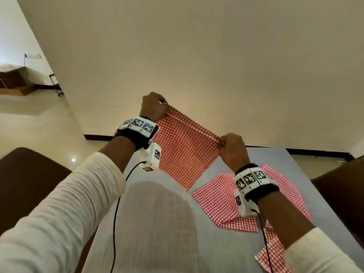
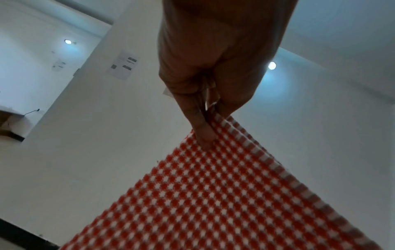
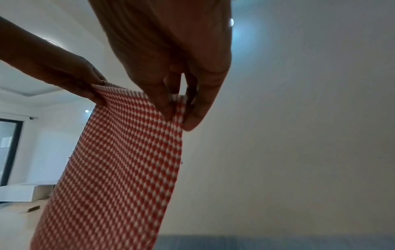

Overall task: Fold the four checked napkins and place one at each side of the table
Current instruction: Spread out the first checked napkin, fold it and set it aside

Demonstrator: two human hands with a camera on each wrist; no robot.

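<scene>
A red-and-white checked napkin [image 1: 183,146] hangs doubled in the air above the grey table [image 1: 226,247]. My left hand [image 1: 155,107] pinches its top left corners, with both layers caught between thumb and fingers [image 2: 205,135]. At the top right corners my right hand [image 1: 230,146] pinches the same napkin [image 3: 119,160] between thumb and fingers [image 3: 166,108]. The napkin's [image 2: 213,203] top edge is stretched taut between the two hands. More checked napkins [image 1: 218,201] lie spread and overlapping on the table under my right wrist; how many lie there I cannot tell.
Dark brown chairs stand at the table's left [image 1: 27,182] and right [image 1: 338,194] sides. A plain wall [image 1: 197,56] rises behind the table's far edge. Cables hang from both wrist cameras over the table. A shadow falls on the table's near half.
</scene>
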